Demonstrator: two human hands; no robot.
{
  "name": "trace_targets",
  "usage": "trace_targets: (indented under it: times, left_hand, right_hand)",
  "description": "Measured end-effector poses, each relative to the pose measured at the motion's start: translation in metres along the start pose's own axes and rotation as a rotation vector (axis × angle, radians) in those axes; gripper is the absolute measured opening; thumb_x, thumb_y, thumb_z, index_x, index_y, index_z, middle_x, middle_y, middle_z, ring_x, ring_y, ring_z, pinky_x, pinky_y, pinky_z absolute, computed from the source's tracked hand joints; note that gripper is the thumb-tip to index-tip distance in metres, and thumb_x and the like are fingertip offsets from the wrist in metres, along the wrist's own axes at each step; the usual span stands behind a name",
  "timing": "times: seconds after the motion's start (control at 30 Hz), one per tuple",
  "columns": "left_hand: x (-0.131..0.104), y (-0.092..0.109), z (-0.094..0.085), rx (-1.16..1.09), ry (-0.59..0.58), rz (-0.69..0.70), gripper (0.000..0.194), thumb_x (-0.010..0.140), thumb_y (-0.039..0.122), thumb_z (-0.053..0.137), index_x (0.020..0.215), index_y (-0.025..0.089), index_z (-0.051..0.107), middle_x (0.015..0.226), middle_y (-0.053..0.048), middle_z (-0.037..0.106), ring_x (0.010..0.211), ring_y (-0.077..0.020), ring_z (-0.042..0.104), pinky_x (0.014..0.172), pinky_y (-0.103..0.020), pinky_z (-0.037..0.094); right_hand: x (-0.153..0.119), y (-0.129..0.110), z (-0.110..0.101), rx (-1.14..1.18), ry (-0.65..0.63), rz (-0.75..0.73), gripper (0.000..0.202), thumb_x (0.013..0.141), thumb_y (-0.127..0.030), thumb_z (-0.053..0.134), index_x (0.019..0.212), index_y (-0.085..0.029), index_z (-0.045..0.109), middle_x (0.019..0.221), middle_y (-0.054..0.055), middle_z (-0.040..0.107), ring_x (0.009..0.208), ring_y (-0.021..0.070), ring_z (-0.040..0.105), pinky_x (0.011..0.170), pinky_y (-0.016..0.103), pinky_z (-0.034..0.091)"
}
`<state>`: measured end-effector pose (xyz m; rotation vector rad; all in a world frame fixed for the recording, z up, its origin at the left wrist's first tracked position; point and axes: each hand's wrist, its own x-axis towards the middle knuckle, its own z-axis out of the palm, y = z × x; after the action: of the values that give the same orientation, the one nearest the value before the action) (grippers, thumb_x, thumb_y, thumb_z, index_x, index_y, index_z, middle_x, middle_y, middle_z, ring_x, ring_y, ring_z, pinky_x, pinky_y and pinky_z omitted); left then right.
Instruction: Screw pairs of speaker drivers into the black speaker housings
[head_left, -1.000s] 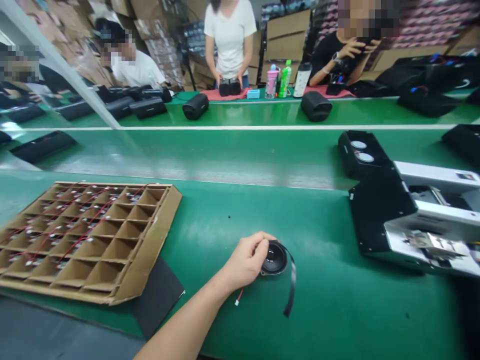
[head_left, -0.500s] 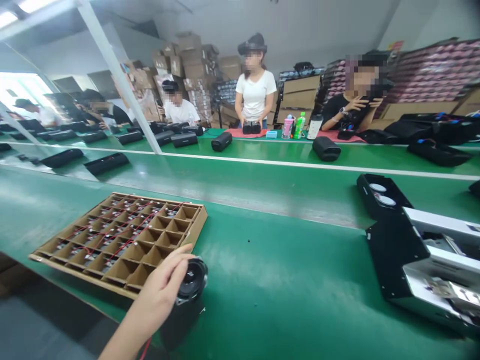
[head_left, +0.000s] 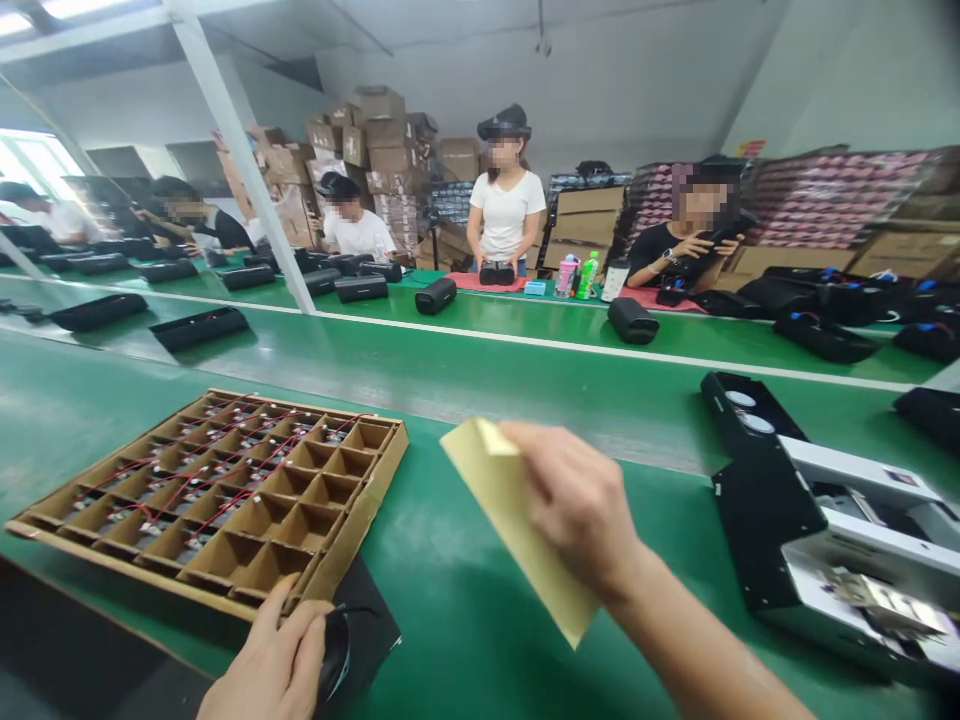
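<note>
My left hand (head_left: 274, 650), at the near corner of the divided cardboard tray (head_left: 365, 520), has its fingers closed round a small round speaker driver (head_left: 335, 650), which is mostly hidden. Under it, a dark flat piece (head_left: 379, 615) lies on the green bench. To the right, my right hand (head_left: 581, 500) pinches a pale yellow paper sheet (head_left: 510, 510) by its upper edge, with a corner folded over. The sheet hangs tilted above the bench. Parts with red wires fill many of the tray's cells; several cells on its right side hold nothing.
At the right stands a black and white metal machine (head_left: 772, 530), with an open black speaker housing (head_left: 750, 410) behind it. Black speaker housings (head_left: 199, 328) lie along the green line. Across it, several people work; one stands in a white shirt (head_left: 506, 215).
My right hand has come into view with the yellow sheet. My left hand has moved down and left with the speaker driver. The view has shifted slightly.
</note>
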<state>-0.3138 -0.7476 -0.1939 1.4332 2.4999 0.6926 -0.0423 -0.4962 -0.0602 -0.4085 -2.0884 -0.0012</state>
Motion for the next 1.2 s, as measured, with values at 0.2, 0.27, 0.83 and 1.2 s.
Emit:
trace_targets:
  times: [0.2,0.27,0.83,1.2]
  left_hand:
    - [0.019,0.033,-0.017,0.052,-0.056,-0.046,0.041,0.099,0.039,0.038,0.084,0.029,0.075,0.097,-0.009,0.077,0.112,-0.0284,0.079,0.095,-0.039,0.065]
    - [0.018,0.038,-0.018,0.054,-0.061,-0.048,0.042,0.1,0.04,0.037,0.087,0.029,0.075,0.097,-0.008,0.077,0.107,-0.027,0.08,0.096,-0.038,0.064]
    - [0.028,0.025,-0.045,-0.076,-0.069,-0.06,0.065,0.097,0.062,0.038,0.123,0.024,0.085,0.131,-0.007,0.082,0.129,-0.0274,0.076,0.114,-0.039,0.058]
    - [0.042,0.008,-0.064,-0.283,-0.076,-0.089,0.065,0.09,0.077,0.053,0.116,0.028,0.087,0.124,-0.005,0.084,0.12,-0.0313,0.08,0.103,-0.039,0.065]
  right_hand:
    - [-0.029,0.009,0.052,-0.018,-0.156,-0.207,0.035,0.104,-0.007,0.044,0.12,-0.015,0.073,0.107,0.009,0.08,0.087,0.0176,0.07,0.077,0.032,0.055]
    - [-0.02,0.035,0.057,-0.11,-0.161,-0.11,0.033,0.1,-0.003,0.045,0.115,-0.012,0.073,0.094,0.011,0.074,0.08,0.0219,0.062,0.066,0.034,0.048]
    - [-0.133,-0.08,0.108,0.018,-0.357,-0.198,0.014,0.097,-0.015,0.06,0.104,-0.014,0.073,0.09,0.008,0.071,0.08,0.025,0.058,0.081,0.044,0.055]
    - [-0.099,-0.099,0.156,0.117,-0.58,0.057,0.036,0.1,-0.01,0.056,0.133,-0.01,0.069,0.129,0.018,0.077,0.097,0.0291,0.07,0.08,0.043,0.062]
